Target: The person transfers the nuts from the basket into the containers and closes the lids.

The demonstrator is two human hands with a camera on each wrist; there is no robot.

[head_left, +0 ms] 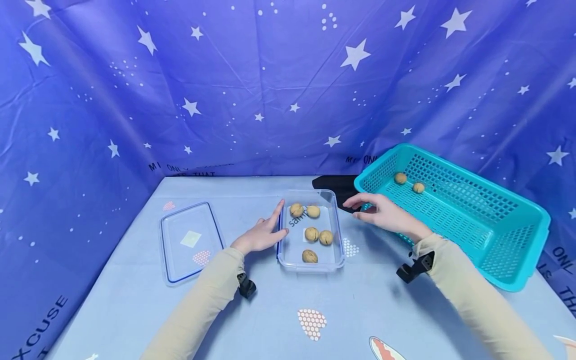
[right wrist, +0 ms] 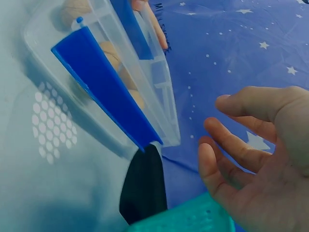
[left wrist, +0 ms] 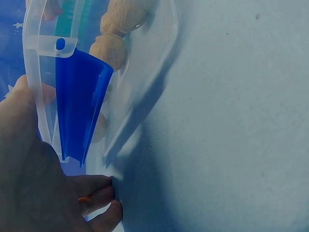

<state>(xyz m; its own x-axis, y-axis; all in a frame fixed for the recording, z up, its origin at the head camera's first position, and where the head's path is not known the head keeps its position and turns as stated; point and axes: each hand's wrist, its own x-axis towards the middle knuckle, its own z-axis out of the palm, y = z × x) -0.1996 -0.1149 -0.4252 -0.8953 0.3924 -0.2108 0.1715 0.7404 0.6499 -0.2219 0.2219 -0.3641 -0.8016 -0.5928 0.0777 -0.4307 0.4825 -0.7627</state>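
Note:
A clear plastic food container [head_left: 335, 252] with blue side clips stands in the middle of the table, several walnuts [head_left: 311, 234] lying inside. My left hand [head_left: 261, 235] touches its left wall, thumb and index finger spread along the rim; the left wrist view shows a blue clip [left wrist: 82, 101] hanging beside that hand. Between the container and a teal basket [head_left: 477, 255], my right hand [head_left: 380, 212] hovers with loosely bent fingers and nothing in them. Two walnuts [head_left: 418, 187] sit at the basket's far left end.
The container's clear lid [head_left: 191, 240] with a blue seal lies flat at the left of the table. A black flat object [head_left: 335, 184] lies behind the container, partly under the basket. Blue starry curtains [head_left: 270, 90] close off the back and sides.

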